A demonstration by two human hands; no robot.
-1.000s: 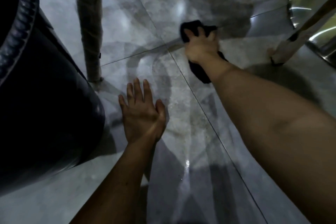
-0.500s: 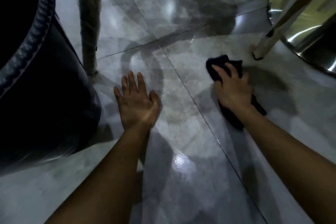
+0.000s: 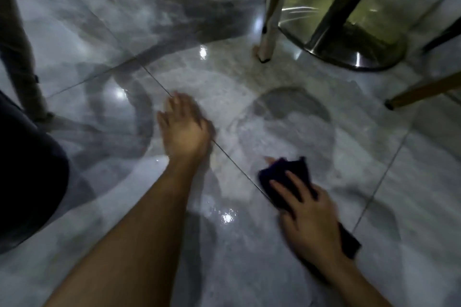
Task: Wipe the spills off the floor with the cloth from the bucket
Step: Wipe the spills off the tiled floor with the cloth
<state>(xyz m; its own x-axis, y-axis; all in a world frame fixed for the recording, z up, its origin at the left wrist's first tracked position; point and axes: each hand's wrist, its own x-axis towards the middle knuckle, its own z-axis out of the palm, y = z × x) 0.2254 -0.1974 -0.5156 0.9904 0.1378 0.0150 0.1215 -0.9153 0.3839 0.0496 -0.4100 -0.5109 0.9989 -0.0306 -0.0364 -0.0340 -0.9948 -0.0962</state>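
Note:
My right hand presses a dark cloth flat onto the grey marble floor, lower right of centre. The cloth sticks out ahead of my fingers and behind my wrist. A wet sheen with bright glints lies just left of the cloth. My left hand rests on the floor near the middle, fingers loosely together, holding nothing; it is blurred. The black bucket bulges in at the left edge, only its side showing.
A pale chair leg stands on the floor ahead of the cloth, beside a shiny round metal base with a dark post. A wooden leg slants in at right. Another pale leg stands far left beside the bucket.
My right hand has dragged the cloth back toward me across the tiles. The view has swung right, so the bucket has slid mostly out at left. My left hand has shifted slightly.

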